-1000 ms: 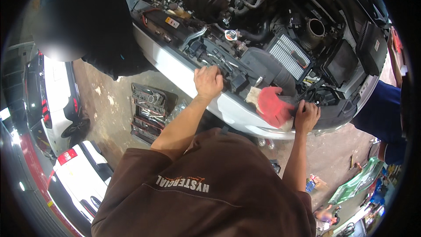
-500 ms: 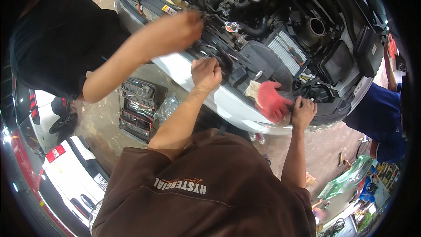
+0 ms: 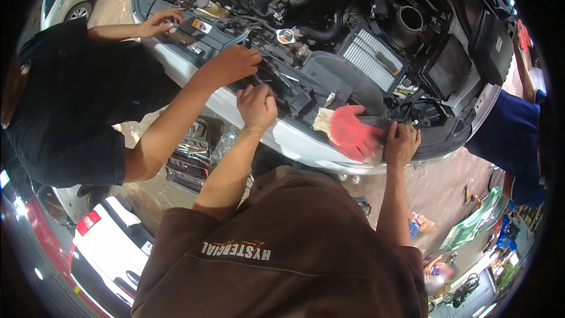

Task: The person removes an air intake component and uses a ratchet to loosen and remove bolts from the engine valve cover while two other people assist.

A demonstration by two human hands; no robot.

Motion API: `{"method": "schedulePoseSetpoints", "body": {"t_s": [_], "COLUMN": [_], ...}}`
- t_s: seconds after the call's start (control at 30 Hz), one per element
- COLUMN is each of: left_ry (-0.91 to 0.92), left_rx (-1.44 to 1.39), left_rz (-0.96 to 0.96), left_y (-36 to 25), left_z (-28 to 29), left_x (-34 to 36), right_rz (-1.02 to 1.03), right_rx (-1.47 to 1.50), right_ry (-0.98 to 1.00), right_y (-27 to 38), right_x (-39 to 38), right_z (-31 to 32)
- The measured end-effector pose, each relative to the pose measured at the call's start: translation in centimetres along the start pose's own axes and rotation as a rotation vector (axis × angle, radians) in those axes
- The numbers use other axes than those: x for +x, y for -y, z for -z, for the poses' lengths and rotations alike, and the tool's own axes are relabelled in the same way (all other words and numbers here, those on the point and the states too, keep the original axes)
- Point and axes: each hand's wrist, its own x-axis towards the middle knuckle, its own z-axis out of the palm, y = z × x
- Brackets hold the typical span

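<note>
My left hand (image 3: 257,108) rests at the front edge of the open engine bay, its fingers curled inward. Whatever lies inside them, if anything, is hidden. Just beyond it are dark parts (image 3: 299,98) along the radiator panel. My right hand (image 3: 402,144) lies on the black plastic trim (image 3: 432,145), fingers apart and bent over it. Beside that hand sits a red-palmed work glove (image 3: 353,132) with a cream cuff. A co-worker's right hand (image 3: 238,63) is bent close to my left one; their left hand (image 3: 160,23) hovers over the panel farther left.
An air filter (image 3: 371,59) with a screwdriver (image 3: 386,63) on it sits in the bay. Near the glove lies a small metal socket (image 3: 328,99). A toolbox (image 3: 187,162) stands on the floor at left. Another person in blue (image 3: 506,141) is at right.
The co-worker's right hand, blurred before, has settled closer to the panel, and their left hand has come into view. My hands stay at the front edge while the view shifts slightly.
</note>
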Motion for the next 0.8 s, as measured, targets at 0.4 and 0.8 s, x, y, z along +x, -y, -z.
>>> {"method": "schedulePoseSetpoints", "body": {"t_s": [0.4, 0.8], "left_ry": [0.091, 0.590], "left_rx": [0.023, 0.280], "left_rz": [0.014, 0.566], "left_y": [0.3, -4.0], "left_z": [0.1, 0.4], "left_x": [-0.2, 5.6], "right_rz": [-0.007, -0.001], "right_rx": [0.006, 0.107], "right_ry": [-0.004, -0.037], "right_y": [-0.1, -0.3], "right_x": [0.0, -0.2], "right_z": [0.1, 0.5]}}
